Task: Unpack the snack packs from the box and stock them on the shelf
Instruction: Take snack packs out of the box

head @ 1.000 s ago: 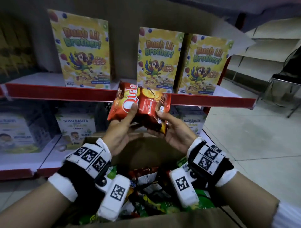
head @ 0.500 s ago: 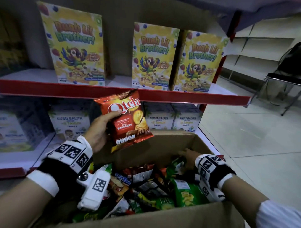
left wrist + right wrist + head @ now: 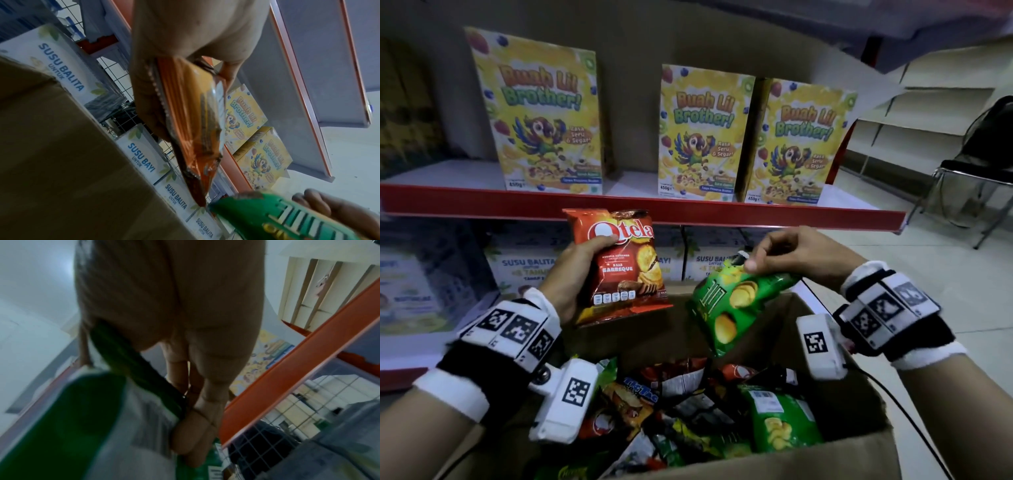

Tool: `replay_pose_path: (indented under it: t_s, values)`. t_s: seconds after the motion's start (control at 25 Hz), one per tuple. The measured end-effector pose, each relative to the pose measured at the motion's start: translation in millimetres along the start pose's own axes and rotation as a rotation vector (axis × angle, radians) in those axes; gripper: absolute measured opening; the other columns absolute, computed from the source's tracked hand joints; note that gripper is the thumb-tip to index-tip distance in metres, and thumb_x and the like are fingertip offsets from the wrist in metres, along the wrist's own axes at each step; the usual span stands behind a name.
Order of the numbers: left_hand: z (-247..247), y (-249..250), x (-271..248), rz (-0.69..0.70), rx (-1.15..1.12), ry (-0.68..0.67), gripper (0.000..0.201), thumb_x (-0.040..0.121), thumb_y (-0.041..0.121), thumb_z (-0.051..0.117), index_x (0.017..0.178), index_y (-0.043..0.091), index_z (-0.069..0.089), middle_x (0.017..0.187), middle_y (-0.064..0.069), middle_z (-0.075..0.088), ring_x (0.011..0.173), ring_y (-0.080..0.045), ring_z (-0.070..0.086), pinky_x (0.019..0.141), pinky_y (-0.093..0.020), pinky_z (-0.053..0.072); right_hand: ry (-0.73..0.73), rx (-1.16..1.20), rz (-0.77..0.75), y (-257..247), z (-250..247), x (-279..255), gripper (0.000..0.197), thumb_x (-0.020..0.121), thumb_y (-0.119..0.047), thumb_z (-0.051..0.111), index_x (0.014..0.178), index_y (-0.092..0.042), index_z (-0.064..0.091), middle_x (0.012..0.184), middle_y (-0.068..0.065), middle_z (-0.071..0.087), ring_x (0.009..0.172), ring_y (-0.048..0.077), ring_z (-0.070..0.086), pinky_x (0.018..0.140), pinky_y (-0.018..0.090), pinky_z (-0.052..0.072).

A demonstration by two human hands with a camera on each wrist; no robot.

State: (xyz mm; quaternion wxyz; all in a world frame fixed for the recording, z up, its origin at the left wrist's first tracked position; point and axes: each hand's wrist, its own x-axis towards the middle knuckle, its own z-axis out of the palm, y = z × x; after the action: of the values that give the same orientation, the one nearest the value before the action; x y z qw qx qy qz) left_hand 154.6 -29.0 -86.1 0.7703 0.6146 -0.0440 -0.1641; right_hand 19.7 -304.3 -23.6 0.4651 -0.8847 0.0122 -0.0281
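The red Qtela pack stood upright in the left hand, thumb curled over its front. At 3 o'clock, the right hand pinched the green pack by its top, above the box. Both should probably go flat-bottomed onto the shelf at 12 o'clock, between the 3 cereal boxes.

You're in a shop aisle: a red-edged shelf carries cereal boxes facing out, milk-formula cartons line the tier below, and bare shelving runs along the right.
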Motion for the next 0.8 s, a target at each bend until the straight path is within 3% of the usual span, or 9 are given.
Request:
replay_pose_path:
  t_s: [0.08,0.16,0.24,0.4,0.52,0.64,0.72,0.8]
  values:
    - [1,1,-1,0.001,0.017,-0.021,0.055,0.081,0.033,0.069,0.129,0.015,0.051,0.11,-0.015,0.069,0.089,-0.032,0.069,0.071,-0.038,0.055,-0.085,0.087,-0.136,-14,2,-3,0.036,0.06,-0.018,0.083,0.09,-0.015,0.063,0.099,0.006,0.068,0.098,0.021,0.064,0.084,0.035,0.055]
    - [6,1,-6,0.001,0.045,-0.07,0.055,0.081,0.029,0.068,0.13,0.012,0.053,0.113,-0.018,0.068,0.09,-0.032,0.068,0.078,-0.042,0.055,-0.16,0.241,-0.202,-27,4,-6,0.053,0.059,-0.003,0.08,0.105,-0.019,0.058,0.114,0.003,0.064,0.112,0.02,0.062,0.085,0.03,0.054]
    - [13,4,-16,-0.032,0.027,-0.174,0.053,0.077,0.03,0.068,0.126,0.01,0.059,0.114,-0.02,0.068,0.091,-0.033,0.068,0.087,-0.046,0.054,-0.191,0.316,-0.221,-36,7,-7,0.064,0.058,-0.001,0.08,0.113,-0.026,0.056,0.123,0.003,0.058,0.116,0.019,0.06,0.087,0.032,0.054]
    - [26,10,-34,-0.042,-0.048,-0.373,0.045,0.073,0.049,0.061,0.098,0.014,0.076,0.104,-0.013,0.073,0.087,-0.026,0.073,0.067,-0.034,0.059,-0.075,0.136,-0.194,-45,24,-2,0.066,0.063,0.001,0.079,0.12,-0.021,0.054,0.122,0.011,0.059,0.114,0.018,0.061,0.096,0.031,0.051]
    - [30,8,-31,-0.006,-0.102,-0.262,0.051,0.082,0.05,0.054,0.114,0.012,0.067,0.106,-0.012,0.073,0.085,-0.024,0.073,0.063,-0.032,0.059,0.06,0.272,-0.101,-46,27,1,0.058,0.071,0.006,0.072,0.121,-0.018,0.056,0.116,0.009,0.065,0.106,0.024,0.065,0.087,0.033,0.056]
    - [31,5,-31,0.071,-0.197,-0.258,0.056,0.089,0.056,0.043,0.125,0.018,0.059,0.12,-0.009,0.068,0.104,-0.022,0.068,0.086,-0.04,0.055,0.217,0.809,0.0,-44,38,10,0.049,0.078,0.014,0.061,0.122,-0.007,0.052,0.113,0.017,0.065,0.099,0.03,0.065,0.082,0.038,0.057]
    - [34,3,-37,0.146,-0.275,-0.335,0.078,0.074,0.065,0.055,0.128,0.01,0.055,0.124,-0.01,0.065,0.115,-0.026,0.063,0.096,-0.045,0.051,0.219,0.981,0.074,-41,62,15,0.048,0.081,0.013,0.058,0.126,0.001,0.049,0.113,0.018,0.064,0.096,0.027,0.065,0.085,0.035,0.055]
    - [40,0,-37,0.212,-0.361,-0.364,0.105,0.051,0.064,0.077,0.135,0.007,0.048,0.129,-0.013,0.062,0.118,-0.029,0.06,0.094,-0.046,0.052,0.184,0.999,0.125,-37,88,17,0.045,0.082,0.007,0.062,0.126,0.005,0.053,0.111,0.016,0.067,0.091,0.023,0.067,0.082,0.033,0.057]
